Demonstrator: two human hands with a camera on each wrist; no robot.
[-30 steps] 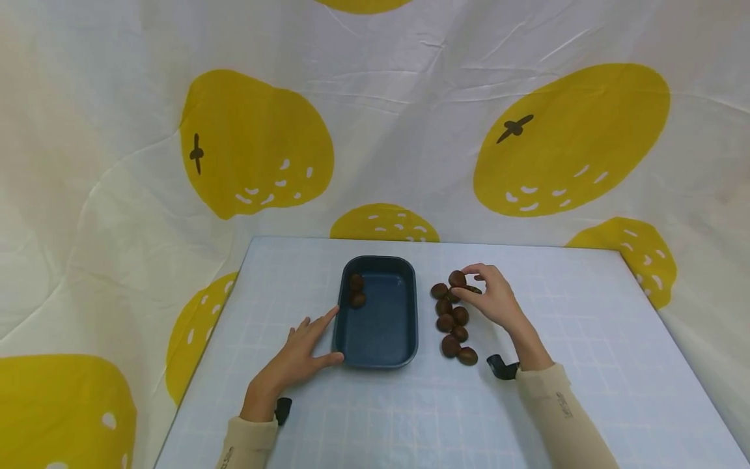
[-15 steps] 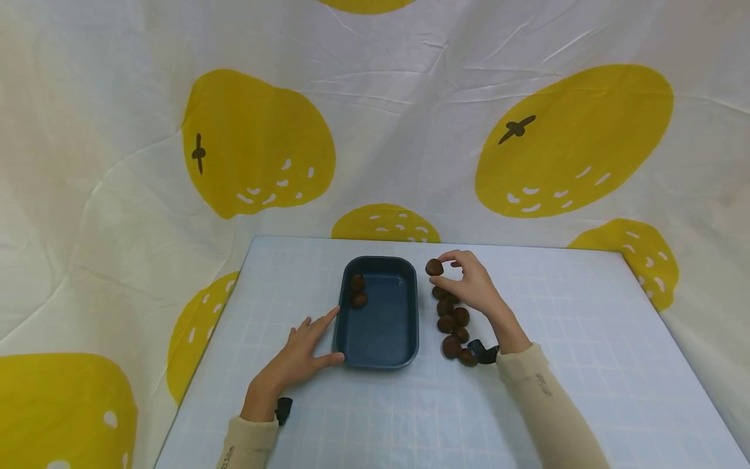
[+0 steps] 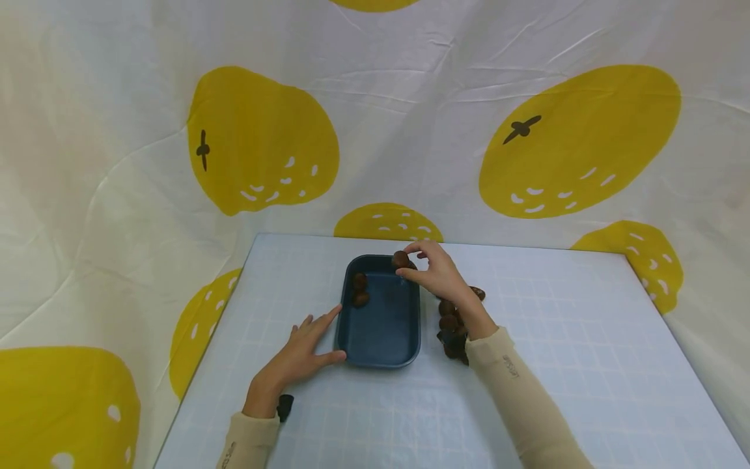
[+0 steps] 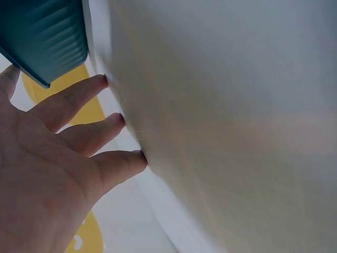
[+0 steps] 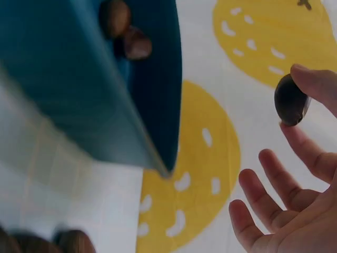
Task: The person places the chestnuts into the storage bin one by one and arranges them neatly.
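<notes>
In the head view a dark blue tray (image 3: 379,363) holds two brown chestnuts (image 3: 360,299) at its left side. My right hand (image 3: 438,272) pinches another chestnut (image 3: 401,259) between thumb and index finger, above the tray's back right corner. The right wrist view shows that chestnut (image 5: 291,100) held at the fingertips, other fingers spread. My left hand (image 3: 300,352) lies spread at the tray's left edge, index finger and thumb at the rim. In the left wrist view, fingertips of the left hand (image 4: 58,153) rest on the table beside the tray (image 4: 52,42).
Several chestnuts (image 3: 448,323) lie in a cluster right of the tray, partly hidden under my right wrist and its black strap. The pale checked table (image 3: 586,339) ends in front of a white cloth (image 3: 410,150) with yellow fruit prints.
My right hand has lifted a chestnut from the back of the cluster and carried it left, to above the tray. The left hand has stayed at the tray's edge.
</notes>
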